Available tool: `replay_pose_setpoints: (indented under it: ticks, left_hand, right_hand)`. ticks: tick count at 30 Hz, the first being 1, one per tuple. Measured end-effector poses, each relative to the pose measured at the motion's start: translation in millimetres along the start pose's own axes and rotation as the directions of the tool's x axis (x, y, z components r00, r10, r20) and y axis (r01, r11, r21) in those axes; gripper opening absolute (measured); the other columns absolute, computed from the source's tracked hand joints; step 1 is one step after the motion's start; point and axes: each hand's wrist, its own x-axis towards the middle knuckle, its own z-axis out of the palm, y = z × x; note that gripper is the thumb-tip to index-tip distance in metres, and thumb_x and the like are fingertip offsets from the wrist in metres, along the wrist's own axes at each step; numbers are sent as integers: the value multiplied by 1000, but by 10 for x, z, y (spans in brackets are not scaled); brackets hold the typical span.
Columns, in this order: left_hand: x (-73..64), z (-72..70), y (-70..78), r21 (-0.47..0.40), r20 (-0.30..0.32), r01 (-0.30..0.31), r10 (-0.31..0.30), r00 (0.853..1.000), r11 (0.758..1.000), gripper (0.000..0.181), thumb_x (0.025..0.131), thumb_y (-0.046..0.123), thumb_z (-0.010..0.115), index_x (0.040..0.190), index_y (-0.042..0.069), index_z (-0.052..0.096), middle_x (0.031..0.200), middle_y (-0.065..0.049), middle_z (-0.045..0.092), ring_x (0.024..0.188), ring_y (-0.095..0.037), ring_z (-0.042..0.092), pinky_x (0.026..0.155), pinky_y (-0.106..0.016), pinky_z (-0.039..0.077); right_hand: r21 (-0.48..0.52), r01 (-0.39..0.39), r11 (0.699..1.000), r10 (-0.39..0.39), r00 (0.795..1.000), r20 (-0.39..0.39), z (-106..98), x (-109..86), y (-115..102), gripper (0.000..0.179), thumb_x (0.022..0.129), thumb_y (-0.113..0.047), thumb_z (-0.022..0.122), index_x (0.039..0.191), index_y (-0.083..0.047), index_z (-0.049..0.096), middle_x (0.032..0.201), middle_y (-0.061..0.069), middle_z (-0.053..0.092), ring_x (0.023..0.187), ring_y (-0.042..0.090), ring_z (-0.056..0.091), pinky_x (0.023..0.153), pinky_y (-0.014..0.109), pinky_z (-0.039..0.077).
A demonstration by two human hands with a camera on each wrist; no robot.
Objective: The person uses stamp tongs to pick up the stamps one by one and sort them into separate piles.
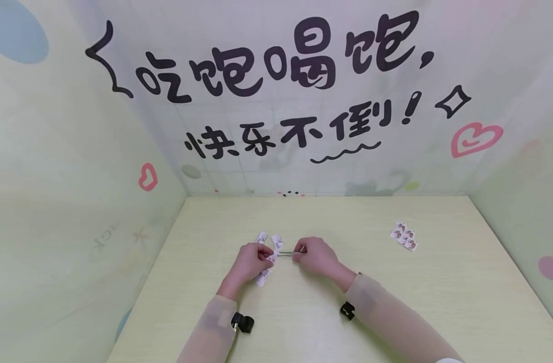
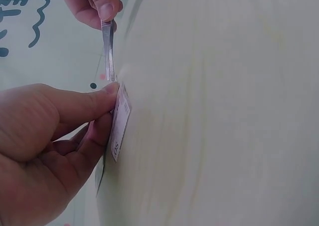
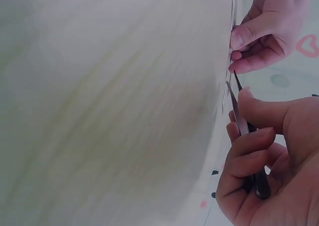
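Observation:
My left hand (image 1: 249, 263) pinches a small white printed paper piece (image 2: 120, 123) between thumb and fingers, low over the table. Other pieces like it, such as one paper piece (image 1: 277, 241) just beyond the fingertips, lie around this hand, partly covered by it. In my right hand (image 1: 318, 256) is a pair of metal tweezers (image 3: 239, 117), held between thumb and curled fingers. The tips point left to the paper at the left fingertips. In the right wrist view the tips stand slightly apart; whether they touch the paper I cannot tell.
A cluster of small printed paper pieces (image 1: 404, 235) lies at the right on the pale wooden table (image 1: 349, 322). Printed curtain-like walls (image 1: 276, 176) enclose the table at the back and both sides. Black camera mounts (image 1: 243, 322) sit at the wrists.

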Motion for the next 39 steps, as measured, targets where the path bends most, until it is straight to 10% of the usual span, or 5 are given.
replay_pose_setpoints:
  ticks: [39]
  left_hand:
    - [-20, -10, 40, -22, 14, 20, -20, 1000, 1000, 21, 87, -4, 84, 106, 0, 77, 87, -3, 68, 78, -16, 64, 71, -32, 58]
  right_hand:
    - [92, -3, 996, 5, 1000, -21, 39, -91, -66, 12, 91, -23, 84, 92, -13, 77, 82, -6, 68, 76, 15, 61, 73, 35, 52]
